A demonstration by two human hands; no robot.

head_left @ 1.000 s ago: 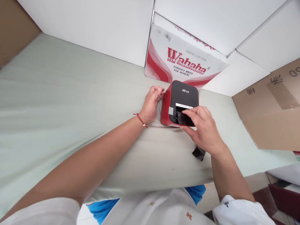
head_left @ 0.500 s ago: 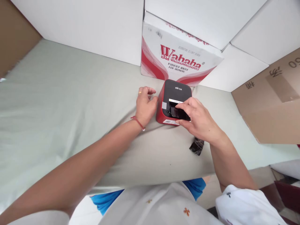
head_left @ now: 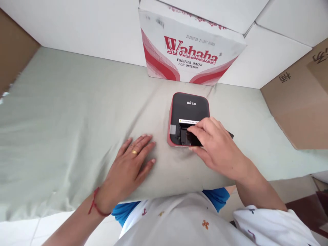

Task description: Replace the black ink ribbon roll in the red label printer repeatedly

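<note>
A small red-and-black box-shaped printer point(head_left: 190, 109) stands on the pale green cloth, with an opening point(head_left: 185, 135) in the near part of its top. My right hand point(head_left: 215, 147) bends over this opening. Its index fingertip is inside the opening and the thumb is at the near edge, closed on a dark shiny piece partly hidden by the fingers. A black tip point(head_left: 231, 135) shows beyond the right knuckles; I cannot tell what it belongs to. Left of the printer, my left hand point(head_left: 130, 164) lies palm down on the cloth, fingers spread, apart from the printer.
Behind the printer stands a white-and-red water carton point(head_left: 189, 51) against white boxes. A brown carton point(head_left: 294, 112) is at the right, another brown carton point(head_left: 15, 44) at the far left. The cloth's front edge runs just before my body.
My left hand has moved from beside the printer toward me and flattened on the cloth. The printer now sits farther from the water carton. The crumpled black plastic is no longer visible near my right wrist.
</note>
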